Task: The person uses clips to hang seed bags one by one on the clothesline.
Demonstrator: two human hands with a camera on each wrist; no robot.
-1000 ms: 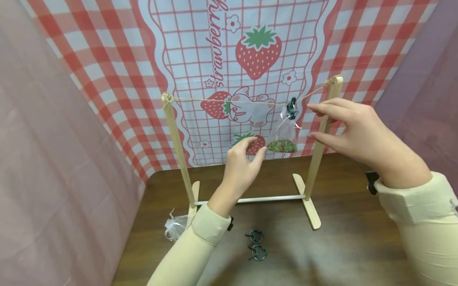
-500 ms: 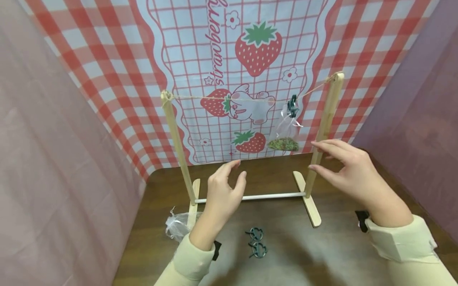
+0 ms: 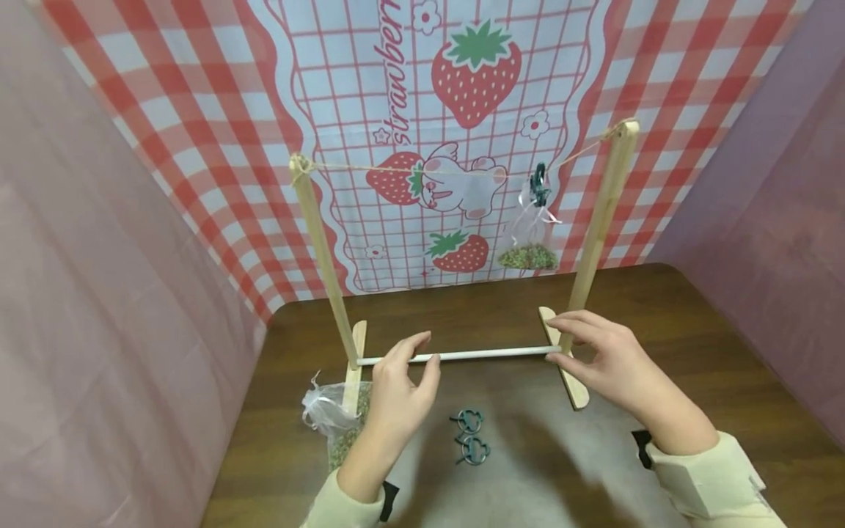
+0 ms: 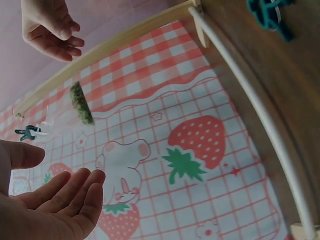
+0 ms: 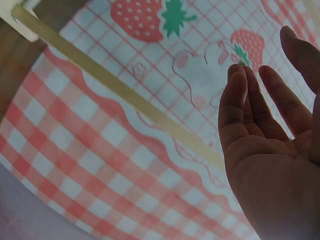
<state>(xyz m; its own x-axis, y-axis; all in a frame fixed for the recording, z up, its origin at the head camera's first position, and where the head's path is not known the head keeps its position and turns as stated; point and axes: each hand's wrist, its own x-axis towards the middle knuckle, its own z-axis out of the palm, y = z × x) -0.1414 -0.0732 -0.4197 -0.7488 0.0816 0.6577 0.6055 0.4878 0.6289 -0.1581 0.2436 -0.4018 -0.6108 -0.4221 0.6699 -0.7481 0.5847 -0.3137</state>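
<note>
In the head view my left hand (image 3: 403,392) hovers above the table near the rack's white bar (image 3: 488,354), fingers loosely bent and holding nothing. My right hand (image 3: 610,359) is by the foot of the right post (image 3: 597,235), thumb and fingers apart and empty. A sheer bag of green dried bits (image 3: 528,257) hangs from the string (image 3: 370,169), held by a dark green clip (image 3: 539,185). Below my left hand lies a second sheer bag (image 3: 330,411) with similar bits, partly hidden by my forearm. Two more green clips (image 3: 470,421) lie between my hands.
The wooden rack's left post (image 3: 323,257) stands behind my left hand, and its flat feet (image 3: 574,385) rest on the brown table (image 3: 686,330). A strawberry-print checked cloth (image 3: 218,110) hangs behind. Pink curtains (image 3: 119,293) flank the left side.
Both hands have come down away from the hanging bag, toward the table; the left also moved leftward. The clipped bag stays on the string. More of the lying bag shows now.
</note>
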